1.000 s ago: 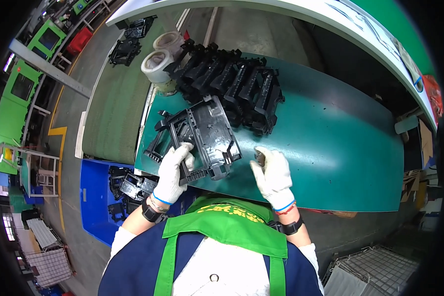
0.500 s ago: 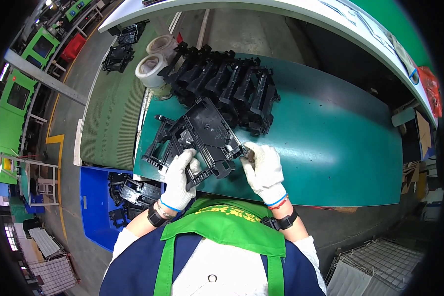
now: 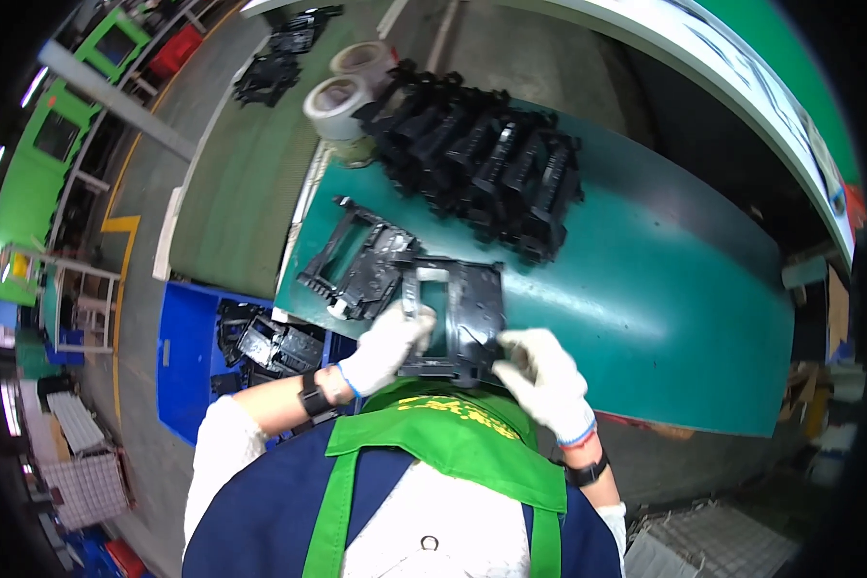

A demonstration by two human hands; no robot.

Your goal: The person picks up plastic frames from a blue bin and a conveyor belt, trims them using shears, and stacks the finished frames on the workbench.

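Note:
A black plastic frame (image 3: 477,308) with a rectangular opening is tilted in front of me, over the near edge of the green table. My left hand (image 3: 395,342), in a white glove, is closed on its left side bar. Beside the frame's right edge is my gloved right hand (image 3: 549,380). Its thumb and fingers are curved and apart, with the tips close to the edge and slightly blurred. A second black plastic frame (image 3: 361,265) lies on the table, just beyond my left hand. The held frame partly covers its right end.
Several black frames stand in a row (image 3: 482,159) on the green table (image 3: 674,289). White rolls (image 3: 337,108) are at its far left corner. A conveyor belt (image 3: 241,202) carries more black parts. At lower left, a blue bin (image 3: 185,376) contains black parts.
The held frame has turned and come nearer to me, now apart from the standing row. The second frame is more exposed. My right hand has moved right and down. The whole view has shifted.

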